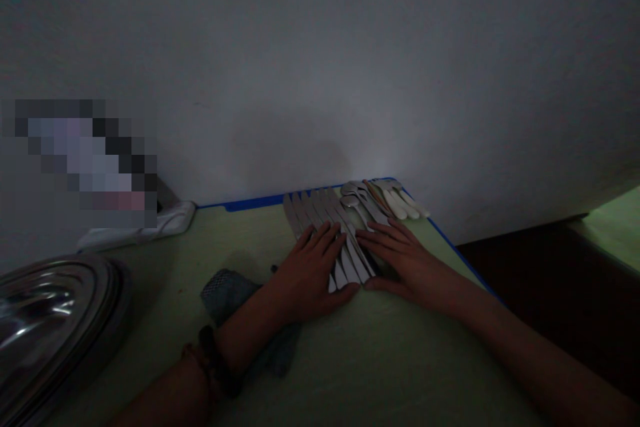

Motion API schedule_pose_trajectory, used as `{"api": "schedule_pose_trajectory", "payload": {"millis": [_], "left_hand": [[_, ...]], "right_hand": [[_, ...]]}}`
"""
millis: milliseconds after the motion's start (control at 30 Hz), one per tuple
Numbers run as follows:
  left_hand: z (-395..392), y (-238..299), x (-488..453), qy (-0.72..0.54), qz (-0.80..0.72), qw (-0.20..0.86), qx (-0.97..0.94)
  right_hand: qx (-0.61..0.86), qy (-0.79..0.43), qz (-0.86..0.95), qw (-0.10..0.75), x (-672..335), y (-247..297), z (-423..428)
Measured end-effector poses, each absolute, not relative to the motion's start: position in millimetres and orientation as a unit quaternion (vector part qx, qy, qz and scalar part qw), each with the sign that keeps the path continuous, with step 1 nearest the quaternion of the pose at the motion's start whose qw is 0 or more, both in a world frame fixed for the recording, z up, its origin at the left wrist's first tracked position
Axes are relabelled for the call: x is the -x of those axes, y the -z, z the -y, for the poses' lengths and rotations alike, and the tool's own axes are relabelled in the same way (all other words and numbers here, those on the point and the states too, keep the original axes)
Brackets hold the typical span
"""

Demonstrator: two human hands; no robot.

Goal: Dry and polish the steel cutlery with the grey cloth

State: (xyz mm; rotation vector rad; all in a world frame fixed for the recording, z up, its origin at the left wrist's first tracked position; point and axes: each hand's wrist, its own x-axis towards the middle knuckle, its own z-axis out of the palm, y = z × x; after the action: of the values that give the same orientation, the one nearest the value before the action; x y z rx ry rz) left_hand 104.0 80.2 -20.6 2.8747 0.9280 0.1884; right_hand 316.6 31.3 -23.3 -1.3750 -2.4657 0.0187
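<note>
Several metal table knives [313, 205] lie side by side on the green tabletop, blades toward the wall. Over their left part rests my left hand [315, 267], fingers stretched out flat. My right hand [400, 257] lies at the right side of the row, its fingers also extended, its thumb near the handle ends. Just beyond that hand are metal spoons [351, 201], and farther right some cutlery with white handles [400, 205]. Parts of the knives are hidden under both hands. A grey-blue cloth [227, 290] lies partly beneath my left forearm.
At the left stand stacked shiny metal trays or bowls [45, 307]. Behind them a white object [175, 221] sits against the wall, near a blurred-out patch. The table's blue edge [260, 202] meets the wall, and a dark floor [540, 287] shows at the right.
</note>
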Motion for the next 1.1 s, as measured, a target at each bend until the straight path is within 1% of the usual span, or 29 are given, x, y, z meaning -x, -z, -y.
{"api": "schedule_pose_trajectory", "payload": {"millis": [233, 367, 500, 600, 1100], "left_hand": [[-80.4, 18.3, -101.8, -0.060, -0.306, 0.055, -0.949], [-83.2, 19.1, -100.2, -0.093, -0.350, 0.042, -0.931], [-86.2, 22.5, -100.1, -0.067, -0.364, 0.043, -0.928], [-87.2, 23.8, -100.3, -0.048, -0.349, 0.045, -0.935], [-86.5, 21.5, -100.5, -0.040, -0.343, 0.038, -0.938]], "right_hand": [[0.485, 0.012, 0.865, 0.131, -326.9, 21.8, -31.9], [0.492, 0.024, 0.862, 0.118, -332.9, 20.9, -32.8], [0.481, 0.022, 0.870, 0.107, -332.9, 22.0, -33.5], [0.483, 0.024, 0.869, 0.107, -331.9, 22.8, -33.8], [0.486, 0.001, 0.866, 0.114, -328.4, 21.0, -31.6]]}}
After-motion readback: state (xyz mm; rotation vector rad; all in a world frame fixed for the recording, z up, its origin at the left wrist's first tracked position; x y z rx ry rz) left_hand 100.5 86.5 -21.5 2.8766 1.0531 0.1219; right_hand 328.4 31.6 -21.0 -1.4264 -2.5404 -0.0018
